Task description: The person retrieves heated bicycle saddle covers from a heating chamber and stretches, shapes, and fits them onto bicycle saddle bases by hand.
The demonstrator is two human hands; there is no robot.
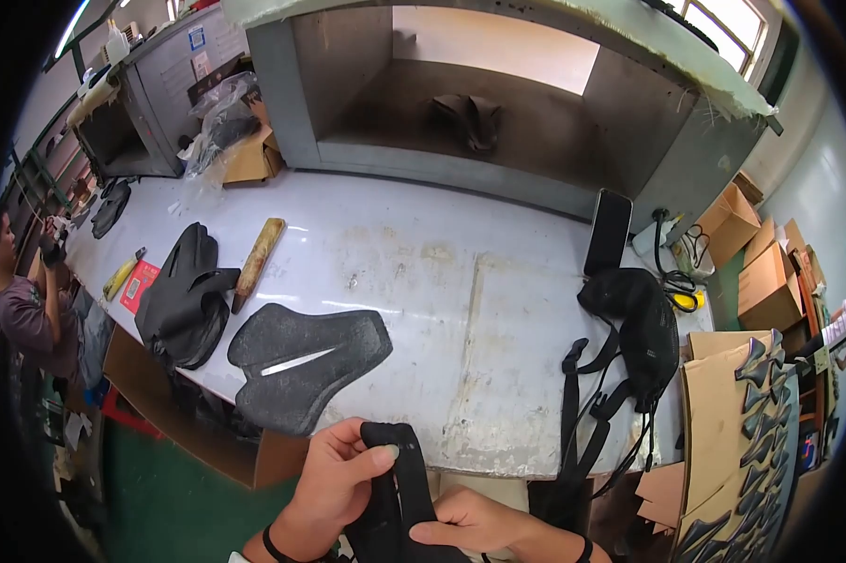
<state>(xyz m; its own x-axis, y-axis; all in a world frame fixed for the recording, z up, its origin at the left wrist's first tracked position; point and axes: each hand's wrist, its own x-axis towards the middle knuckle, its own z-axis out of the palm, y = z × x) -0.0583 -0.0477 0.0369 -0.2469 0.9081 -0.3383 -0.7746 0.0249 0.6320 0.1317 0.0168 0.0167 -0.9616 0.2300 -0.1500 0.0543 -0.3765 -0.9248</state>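
At the table's front edge, my left hand [334, 479] pinches the upper end of a black cover piece with a slit [412, 483] between thumb and fingers. Lower down, my right hand [475, 521] grips the right side of that same piece, its thumb pressed on the dark surface. The bottom of the piece runs out of view. Just beyond my left hand lies a flat black saddle-shaped piece [301, 394] with a pale slot along its middle. To the left of it rests a stack of soft black pieces [184, 300].
A wooden-handled tool [257, 265], a red card [140, 285] and a yellow-handled knife [123, 274] lie on the left. A phone [609, 232] and black waist bag [634, 333] are on the right. Behind stands a grey metal cabinet [423, 164]. A co-worker [38, 300] is at far left.
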